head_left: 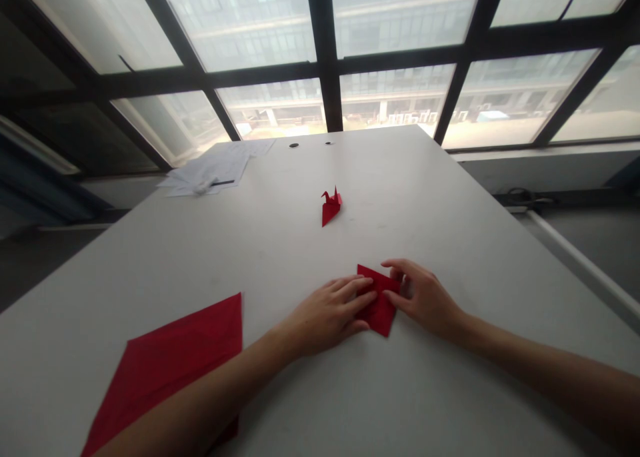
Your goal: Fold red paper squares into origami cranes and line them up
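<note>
Near left on the worktop (280,257): a large red sheet (175,357), partly hidden where the left forearm crossed above it.

Farther in and right of centre: the folded paper (384,317), small, red, flat on the surface, one corner toward the near edge. Handling, by judgement: very light; thin but stiffened by its layers; apt to slide on the smooth top unless pressed; easily creased or torn at the corners. Best hold: one palm-down press on the body, with a fingertip pinch at an edge or corner.

Left hand (333,314): palm down, reaching in from the near left, fingers extended and slightly spread, tips over the left part of the folded paper. It pressed rather than grasped; nothing was enclosed. Right hand (425,297): in from the near right, thumb on the paper's right corner, index finger raised well apart from the thumb, the others curled. Whether a curled finger nipped the edge from behind could not be told.

Beyond, near mid-worktop: a red paper crane (331,208), upright, apart from both hands. Far left: loose white papers (215,166) with a dark pen-like item (223,182) on them. Farthest: the window (400,10).
</note>
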Motion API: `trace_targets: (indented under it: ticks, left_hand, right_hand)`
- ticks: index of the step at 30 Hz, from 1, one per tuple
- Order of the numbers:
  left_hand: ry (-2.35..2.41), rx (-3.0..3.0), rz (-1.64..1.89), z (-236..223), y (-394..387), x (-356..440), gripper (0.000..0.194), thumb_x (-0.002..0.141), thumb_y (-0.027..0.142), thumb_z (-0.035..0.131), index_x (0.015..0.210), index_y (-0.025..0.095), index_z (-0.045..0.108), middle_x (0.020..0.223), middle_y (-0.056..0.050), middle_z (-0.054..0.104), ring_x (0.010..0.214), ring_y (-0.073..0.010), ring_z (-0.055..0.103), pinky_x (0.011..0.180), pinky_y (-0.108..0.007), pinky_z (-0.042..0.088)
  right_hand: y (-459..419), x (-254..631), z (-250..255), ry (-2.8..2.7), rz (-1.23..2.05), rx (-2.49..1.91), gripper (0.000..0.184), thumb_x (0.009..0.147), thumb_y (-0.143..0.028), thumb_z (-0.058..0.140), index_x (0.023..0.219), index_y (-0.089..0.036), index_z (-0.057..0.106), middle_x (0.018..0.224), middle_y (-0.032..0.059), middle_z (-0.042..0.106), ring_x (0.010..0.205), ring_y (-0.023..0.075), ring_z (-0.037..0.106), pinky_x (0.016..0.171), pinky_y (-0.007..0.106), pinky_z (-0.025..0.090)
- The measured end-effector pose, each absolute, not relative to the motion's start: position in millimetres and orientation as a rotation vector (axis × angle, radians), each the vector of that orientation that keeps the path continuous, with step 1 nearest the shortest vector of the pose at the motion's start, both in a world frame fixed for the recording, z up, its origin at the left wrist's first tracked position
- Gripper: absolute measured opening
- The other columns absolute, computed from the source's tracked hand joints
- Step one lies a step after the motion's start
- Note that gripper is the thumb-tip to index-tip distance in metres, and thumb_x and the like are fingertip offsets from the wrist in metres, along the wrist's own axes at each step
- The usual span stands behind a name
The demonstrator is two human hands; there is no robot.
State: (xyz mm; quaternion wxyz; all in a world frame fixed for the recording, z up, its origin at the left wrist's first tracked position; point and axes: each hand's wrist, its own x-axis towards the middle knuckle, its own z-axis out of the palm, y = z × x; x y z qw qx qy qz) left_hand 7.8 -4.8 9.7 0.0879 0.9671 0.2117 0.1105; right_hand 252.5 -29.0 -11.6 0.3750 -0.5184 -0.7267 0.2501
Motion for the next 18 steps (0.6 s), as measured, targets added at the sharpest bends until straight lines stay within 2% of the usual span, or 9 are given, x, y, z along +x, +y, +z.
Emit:
trace_targets:
  ticks: [7, 12, 15, 18]
  left_hand:
    - [0.674, 2.831, 0.35, 12.5, -6.1, 9.4, 0.05, 0.099, 0.044, 0.052, 0.143, 0.021, 0.045, 0.138, -0.013, 0.054, 0.128, -0.0282, 0.052, 0.108, -0.046, 0.045]
    - [0.654, 2.77, 0.429, 14.6, -5.0, 9.4, 0.037, 0.098, 0.037, 0.055, 0.131, 0.02, 0.054, 0.133, -0.011, 0.059, 0.132, -0.0257, 0.049, 0.111, -0.045, 0.043]
    - [0.655, 2.774, 0.439, 13.0, -4.9, 8.2, 0.033, 0.097, 0.033, 0.057, 0.127, 0.019, 0.057, 0.131, -0.012, 0.059, 0.127, -0.0257, 0.052, 0.109, -0.044, 0.045]
    - [0.687, 2.735, 0.441, 11.3, -5.2, 6.6, 0.031, 0.097, 0.031, 0.057, 0.125, 0.019, 0.059, 0.128, -0.012, 0.057, 0.12, -0.0245, 0.056, 0.106, -0.042, 0.048]
  right_hand:
    - [-29.2, 250.7, -11.2, -1.929, 0.552, -1.415, 0.04, 0.081, -0.016, 0.064, 0.12, -0.023, 0.059, 0.095, 0.0038, 0.068, 0.082, 0.0204, 0.064, 0.08, 0.038, 0.054]
    - [-32.4, 250.3, -8.6, -2.125, 0.339, -1.168, 0.04, 0.087, -0.009, 0.055, 0.124, -0.023, 0.058, 0.106, 0.0077, 0.068, 0.097, 0.0227, 0.063, 0.088, 0.04, 0.053]
    - [-36.2, 249.1, -6.8, -2.263, 0.237, -1.008, 0.036, 0.093, -0.011, 0.051, 0.126, -0.022, 0.059, 0.11, 0.0096, 0.069, 0.099, 0.0229, 0.063, 0.089, 0.04, 0.053]
    - [-39.1, 247.8, -5.6, -2.346, 0.24, -0.925, 0.026, 0.094, -0.014, 0.051, 0.115, -0.022, 0.065, 0.11, 0.0092, 0.069, 0.1, 0.0223, 0.063, 0.091, 0.04, 0.053]
